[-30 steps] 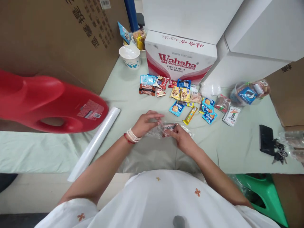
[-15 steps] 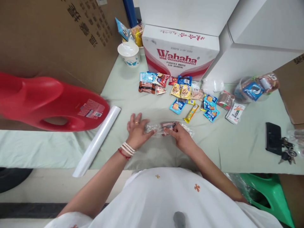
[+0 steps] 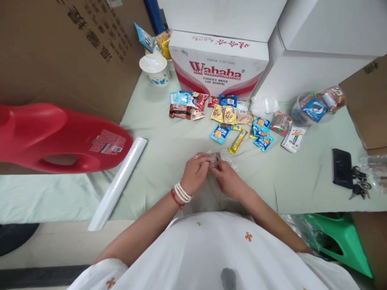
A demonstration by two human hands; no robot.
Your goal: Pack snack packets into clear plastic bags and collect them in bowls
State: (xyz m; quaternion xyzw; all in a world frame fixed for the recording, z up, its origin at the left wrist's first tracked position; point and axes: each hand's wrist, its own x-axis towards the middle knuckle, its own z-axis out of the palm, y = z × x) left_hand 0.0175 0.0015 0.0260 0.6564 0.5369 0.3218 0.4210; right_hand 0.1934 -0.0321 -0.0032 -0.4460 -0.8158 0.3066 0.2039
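Observation:
My left hand, with a ring and beaded bracelets, is closed on the left end of a small dark reddish packet. Fingers and thumb of my right hand pinch the same packet from the right. Between them the packet is mostly hidden. Crinkled clear plastic wrap sticks out beyond my right fingers. Just past my hands lie a yellow stick snack, a blue snack sachet and more blue sachets.
A white roll and a red jug are at left. Behind the snacks stand a Wahaha carton and a paper cup. At right are a tub of snacks, a black wallet-like item and keys.
My left hand has moved right and gone from spread fingers to gripping the packet. The wrap on the left is now gathered under it. My right hand keeps its pinch; the view has shifted slightly.

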